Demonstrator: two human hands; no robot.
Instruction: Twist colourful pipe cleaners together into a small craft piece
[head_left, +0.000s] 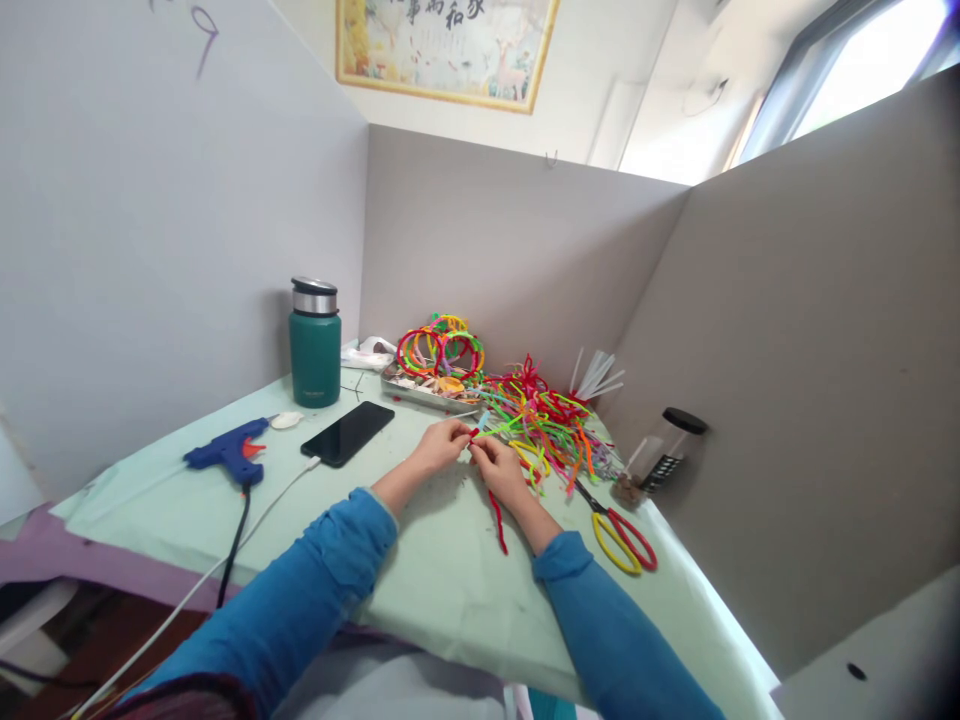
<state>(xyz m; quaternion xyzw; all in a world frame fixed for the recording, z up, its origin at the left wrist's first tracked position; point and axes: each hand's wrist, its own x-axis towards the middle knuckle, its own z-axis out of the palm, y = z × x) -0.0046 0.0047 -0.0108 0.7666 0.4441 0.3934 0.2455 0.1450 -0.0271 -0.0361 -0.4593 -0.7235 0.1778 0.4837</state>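
Note:
My left hand and my right hand meet over the middle of the table, fingertips nearly touching. Both are closed in a pinch on a red pipe cleaner, whose loose end hangs down below my right hand. A short red part shows between the fingertips, with a light blue piece just behind it. Beyond my hands lies a tangled heap of coloured pipe cleaners in red, green, orange and yellow. Scissors with one yellow and one red handle lie right of my right forearm.
A blue glue gun, a black phone on a white cable and a green bottle are at the left. Coloured rings rest on a metal tray behind. A clear jar stands right. Grey partitions enclose the table.

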